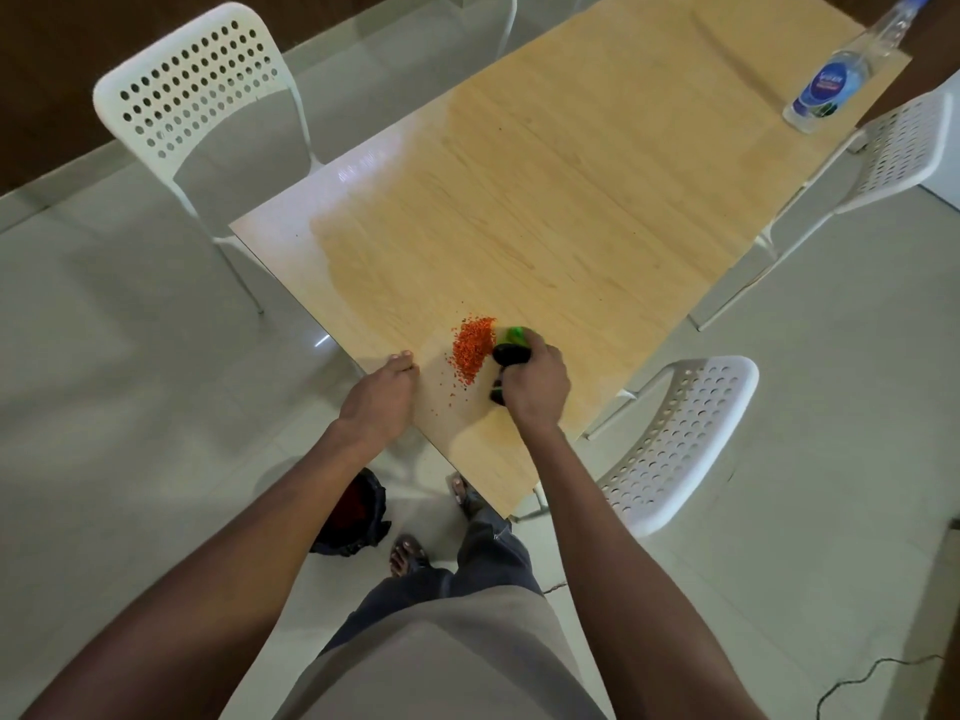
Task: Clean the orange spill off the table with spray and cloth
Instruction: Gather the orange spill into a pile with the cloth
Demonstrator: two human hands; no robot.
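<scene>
Beside the orange spill (471, 348) on the table (571, 200), the right hand (535, 389) grips a green-and-black cloth (511, 347), while the left hand (382, 400) rests knuckles-up with fingers loosely curled.

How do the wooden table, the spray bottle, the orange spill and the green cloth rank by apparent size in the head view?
1. wooden table
2. spray bottle, though it lies far from the camera
3. orange spill
4. green cloth, mostly hidden under the right hand, so its rank is unsure
</scene>
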